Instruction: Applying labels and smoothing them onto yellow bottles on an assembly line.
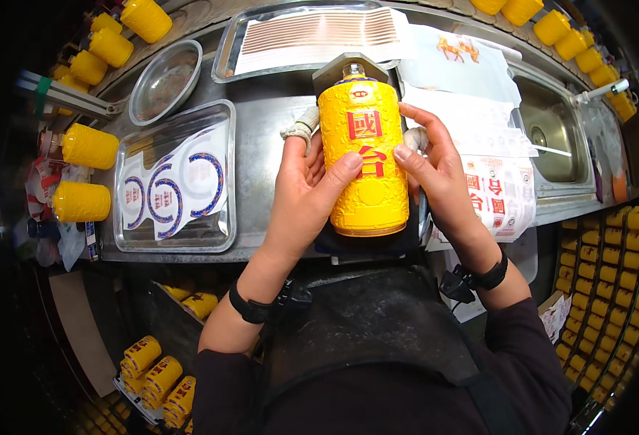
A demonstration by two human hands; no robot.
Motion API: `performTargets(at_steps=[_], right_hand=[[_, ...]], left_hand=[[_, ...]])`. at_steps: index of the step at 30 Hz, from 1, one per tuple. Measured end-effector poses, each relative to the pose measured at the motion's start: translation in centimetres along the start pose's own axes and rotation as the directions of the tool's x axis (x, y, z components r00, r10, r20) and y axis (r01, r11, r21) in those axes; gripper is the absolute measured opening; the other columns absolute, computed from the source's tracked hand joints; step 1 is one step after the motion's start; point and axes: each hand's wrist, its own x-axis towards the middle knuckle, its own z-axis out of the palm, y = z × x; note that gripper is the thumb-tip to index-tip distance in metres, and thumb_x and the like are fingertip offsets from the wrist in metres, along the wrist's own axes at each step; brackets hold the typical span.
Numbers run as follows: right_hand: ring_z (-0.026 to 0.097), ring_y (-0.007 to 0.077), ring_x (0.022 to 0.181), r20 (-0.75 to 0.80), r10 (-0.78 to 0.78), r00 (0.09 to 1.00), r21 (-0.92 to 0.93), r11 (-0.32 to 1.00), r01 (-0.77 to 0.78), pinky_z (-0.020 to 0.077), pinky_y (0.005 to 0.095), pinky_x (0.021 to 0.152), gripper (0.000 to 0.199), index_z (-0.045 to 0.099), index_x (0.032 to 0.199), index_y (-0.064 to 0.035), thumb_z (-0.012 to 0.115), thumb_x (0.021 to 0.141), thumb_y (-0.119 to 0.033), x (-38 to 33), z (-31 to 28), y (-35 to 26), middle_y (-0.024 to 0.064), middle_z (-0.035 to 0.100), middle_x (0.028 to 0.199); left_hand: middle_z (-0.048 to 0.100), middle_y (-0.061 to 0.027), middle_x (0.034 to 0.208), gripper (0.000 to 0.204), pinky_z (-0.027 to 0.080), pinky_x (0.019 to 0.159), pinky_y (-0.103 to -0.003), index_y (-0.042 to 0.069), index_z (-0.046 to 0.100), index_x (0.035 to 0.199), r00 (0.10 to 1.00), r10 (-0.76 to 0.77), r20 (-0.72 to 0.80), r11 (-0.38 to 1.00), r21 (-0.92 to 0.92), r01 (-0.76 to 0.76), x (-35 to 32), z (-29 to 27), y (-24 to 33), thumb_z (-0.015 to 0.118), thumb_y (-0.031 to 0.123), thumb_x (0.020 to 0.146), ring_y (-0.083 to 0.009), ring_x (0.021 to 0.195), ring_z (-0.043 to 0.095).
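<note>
A yellow embossed bottle point(370, 196) with red characters down its front lies in a holder at the bench's middle, its clear neck pointing away from me. My left hand point(306, 181) grips its left side, thumb resting on the front. From the right, my right hand point(435, 163) curls round it with the thumb beside the lower red character. Both hands have some fingers hidden behind the bottle. A metal bracket point(326, 74) stands behind the neck. Whitish wraps cover fingers of both hands, partly hidden.
Left of the bottle, a metal tray point(230, 181) holds sheets of blue-patterned decals; a metal bowl point(142, 94) stands behind it. Decal sheets point(511, 210) lie at right, before a sink point(551, 130). A striped sheet point(319, 36) lies at the back. Yellow bottles point(91, 145) surround the bench.
</note>
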Motion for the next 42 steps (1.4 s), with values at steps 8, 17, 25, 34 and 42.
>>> performTargets(at_steps=[8, 17, 25, 34, 42], right_hand=[[0.044, 0.0017, 0.054, -0.04, -0.023, 0.999, -0.002, 1.0, 0.023, 0.0341, 0.0157, 0.046, 0.059, 0.037, 0.138, -0.0036, 0.061, 0.088, -0.021, -0.2, 0.0, 0.1, 0.0034, 0.056, 0.092], [0.064, 0.0108, 0.079, 0.042, -0.043, 0.998, -0.088, 0.995, 0.047, 0.0507, 0.02, 0.067, 0.06, 0.033, 0.14, -0.0028, 0.062, 0.088, -0.012, -0.7, -0.3, -0.3, 0.0161, 0.043, 0.13], [0.06, 0.0123, 0.093, -0.014, 0.034, 0.999, -0.008, 0.999, -0.034, 0.0508, 0.0223, 0.076, 0.053, 0.036, 0.136, -0.0023, 0.06, 0.089, -0.012, 0.0, -0.4, -0.3, 0.0132, 0.045, 0.126], [0.058, 0.0132, 0.097, -0.088, -0.025, 0.996, 0.017, 0.999, 0.027, 0.0511, 0.0255, 0.08, 0.044, 0.042, 0.128, -0.0024, 0.062, 0.089, -0.011, 0.1, 0.7, -0.1, 0.0111, 0.051, 0.115], [0.061, 0.0128, 0.091, -0.075, -0.028, 0.997, -0.05, 0.998, 0.024, 0.0512, 0.0228, 0.073, 0.048, 0.041, 0.128, -0.0021, 0.063, 0.088, -0.016, 0.2, 0.7, -0.4, 0.0124, 0.054, 0.111]], left_hand=[[0.049, -0.0217, 0.127, 0.048, 0.041, 0.103, -0.036, -0.001, 0.034, 0.12, 1.0, -0.021, -0.008, 1.0, -0.011, 0.021, 0.1, -0.3, 0.1, 0.066, 0.013, 0.088, -0.024, 0.121, 0.051], [0.048, -0.0217, 0.129, 0.05, 0.041, 0.103, -0.036, -0.001, 0.035, 0.121, 0.999, -0.044, -0.005, 0.998, 0.049, 0.044, 0.0, -0.2, 0.1, 0.068, 0.014, 0.087, -0.0244, 0.122, 0.05], [0.05, -0.0207, 0.126, 0.049, 0.043, 0.101, -0.035, -0.002, 0.035, 0.121, 1.0, -0.021, 0.003, 1.0, 0.0, 0.021, 0.2, 0.0, 0.1, 0.067, 0.011, 0.087, -0.0234, 0.119, 0.052], [0.051, -0.0192, 0.126, 0.051, 0.045, 0.098, -0.032, -0.001, 0.034, 0.126, 0.999, -0.047, -0.023, 0.999, -0.026, 0.047, 0.3, 0.1, 0.1, 0.065, 0.008, 0.088, -0.0208, 0.116, 0.053], [0.051, -0.0189, 0.126, 0.055, 0.045, 0.097, -0.032, -0.003, 0.032, 0.129, 0.997, -0.079, -0.022, 0.993, -0.089, 0.077, 0.6, -0.3, 0.5, 0.066, 0.01, 0.088, -0.0207, 0.116, 0.054]])
